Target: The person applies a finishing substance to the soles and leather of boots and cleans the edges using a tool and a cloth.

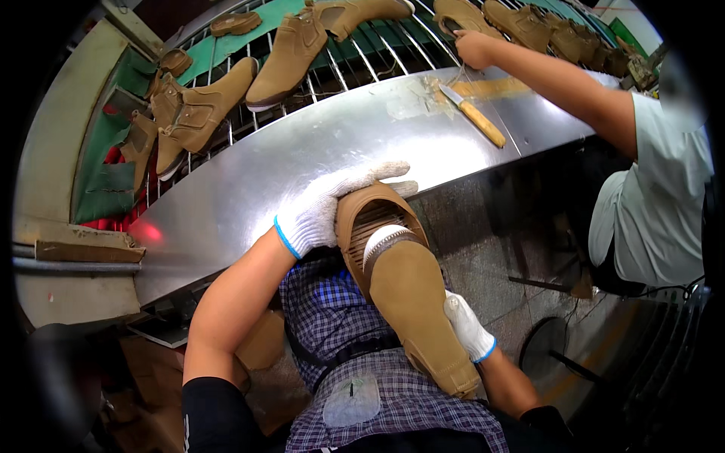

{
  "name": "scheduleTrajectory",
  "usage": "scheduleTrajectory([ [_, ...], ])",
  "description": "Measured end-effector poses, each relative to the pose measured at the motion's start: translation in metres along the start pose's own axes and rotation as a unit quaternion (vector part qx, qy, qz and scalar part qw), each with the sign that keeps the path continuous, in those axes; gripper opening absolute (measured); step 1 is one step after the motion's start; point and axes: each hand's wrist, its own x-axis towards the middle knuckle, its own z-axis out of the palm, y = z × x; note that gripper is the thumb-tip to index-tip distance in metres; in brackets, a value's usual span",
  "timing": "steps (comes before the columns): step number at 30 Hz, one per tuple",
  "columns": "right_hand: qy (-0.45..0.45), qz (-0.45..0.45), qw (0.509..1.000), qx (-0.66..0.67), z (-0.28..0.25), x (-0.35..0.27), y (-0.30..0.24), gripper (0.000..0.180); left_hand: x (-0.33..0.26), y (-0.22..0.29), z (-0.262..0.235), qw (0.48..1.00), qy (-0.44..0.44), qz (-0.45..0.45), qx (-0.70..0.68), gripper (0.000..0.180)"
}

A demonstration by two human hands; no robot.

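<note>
A tan boot (411, 302) lies lengthwise over my lap, with its white-bottomed, stitch-edged end (389, 240) at a brown rubber sole (355, 219). The far end of the sole stands away from the boot and shows ribs inside. My left hand (332, 204), in a white knit glove with a blue cuff, grips the sole's far left side, its fingers reaching past the far rim. My right hand (468, 328), gloved the same way, is closed against the boot's right side; its fingers are partly hidden beneath.
Ahead runs a metal ledge (302, 158) with a wooden-handled knife (476, 117). Beyond it, tan boots (208, 106) and loose soles (236, 24) sit on a rack of metal bars (362, 57). At the right, a co-worker's hand (474, 49) touches a shoe on the rack.
</note>
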Motion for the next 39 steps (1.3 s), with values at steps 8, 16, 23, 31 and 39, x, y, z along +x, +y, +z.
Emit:
scheduleTrajectory([
  [8,0.004,0.037,0.999,0.031,0.003,-0.004,-0.003,0.075,-0.005,-0.027,-0.011,0.998,0.033,0.004,-0.052,0.068],
  [16,0.016,0.072,0.996,0.047,0.001,-0.002,-0.006,0.084,-0.006,-0.015,0.004,0.996,0.031,0.026,0.078,0.077],
  [23,0.021,0.058,0.996,0.061,0.004,-0.002,-0.007,0.077,-0.008,-0.014,0.024,0.989,0.029,0.030,0.138,0.083],
  [31,0.062,0.069,0.993,0.075,0.009,-0.002,-0.011,0.062,-0.001,-0.025,0.003,0.980,-0.001,0.046,0.194,0.081],
  [39,0.076,0.082,0.992,0.059,0.006,-0.002,-0.009,0.060,0.005,-0.024,0.008,0.975,0.002,0.054,0.214,0.078],
])
